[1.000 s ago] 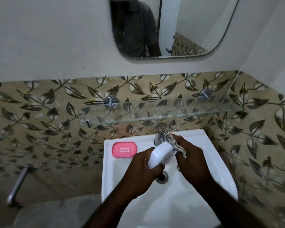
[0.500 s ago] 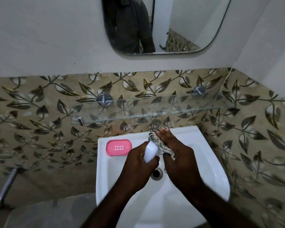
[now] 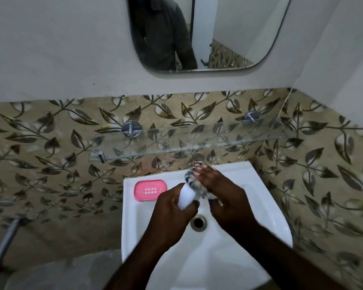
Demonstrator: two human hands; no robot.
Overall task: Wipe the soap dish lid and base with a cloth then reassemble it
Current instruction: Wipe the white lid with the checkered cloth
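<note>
My left hand (image 3: 172, 208) grips a white soap dish lid (image 3: 186, 198) over the sink (image 3: 239, 254), holding it tilted on edge. My right hand (image 3: 222, 195) presses a striped cloth (image 3: 192, 181) against the lid's upper side, fingers stretched toward the tap. The cloth wraps over the lid's far end and hides it. The pink soap dish base (image 3: 150, 190), with a grid of small holes, lies flat on the sink's back left corner, apart from both hands.
A drain hole (image 3: 198, 222) sits in the basin just below the hands. A glass shelf (image 3: 197, 141) on chrome mounts runs above the sink, with a mirror (image 3: 208, 32) higher up. A metal pipe (image 3: 4, 241) stands low at the left. The tap is hidden behind my right hand.
The lid has turned more on edge in my left hand, showing less of its white face. My right hand has slid the cloth along it. The view shifted slightly.
</note>
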